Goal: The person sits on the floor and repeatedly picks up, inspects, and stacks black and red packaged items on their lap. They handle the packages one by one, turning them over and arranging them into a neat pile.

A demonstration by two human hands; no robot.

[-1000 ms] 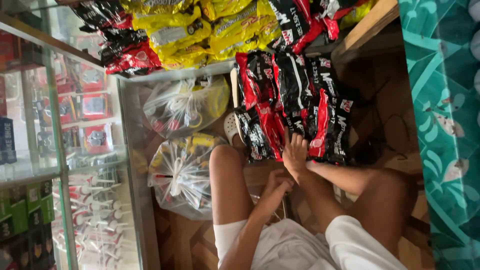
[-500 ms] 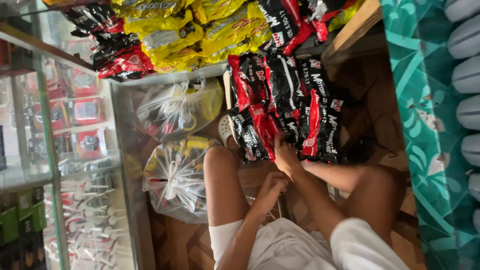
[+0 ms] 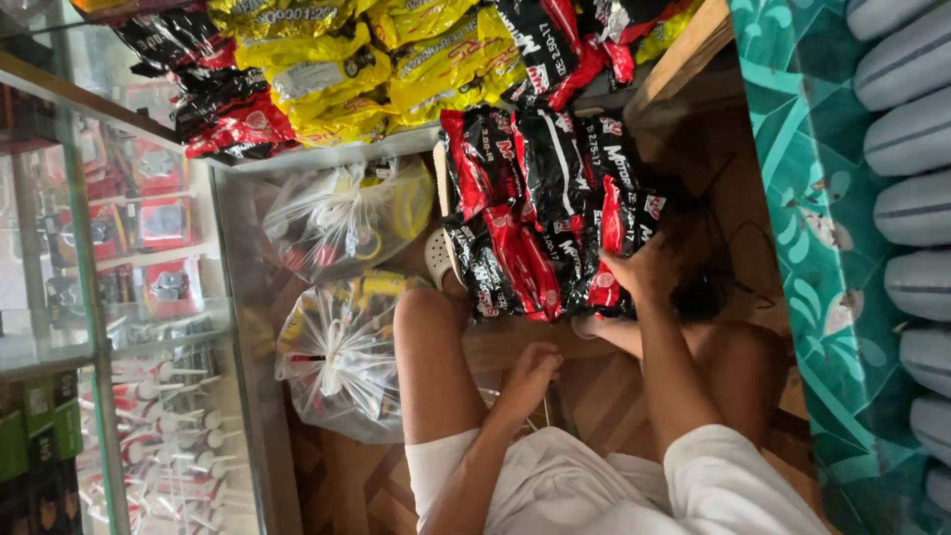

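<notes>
I sit on a wooden floor in white shorts, both bare knees up. My right hand (image 3: 642, 269) grips the edge of a bunch of black and red snack packets (image 3: 540, 213) that lie in front of my knees. My left hand (image 3: 530, 372) rests between my legs beside my left knee (image 3: 426, 317), with its fingers curled and nothing visible in them. Part of the packet bunch is hidden behind my right hand.
A glass display cabinet (image 3: 129, 297) with small goods fills the left. Yellow, black and red packets (image 3: 347, 69) are heaped on its top. Two tied clear plastic bags (image 3: 342, 357) sit by my left knee. A teal patterned cloth (image 3: 802, 198) and grey cushions (image 3: 911, 149) are on the right.
My right hand has moved from the middle of the black and red packets to their right edge. My left hand has dropped lower, toward my lap.
</notes>
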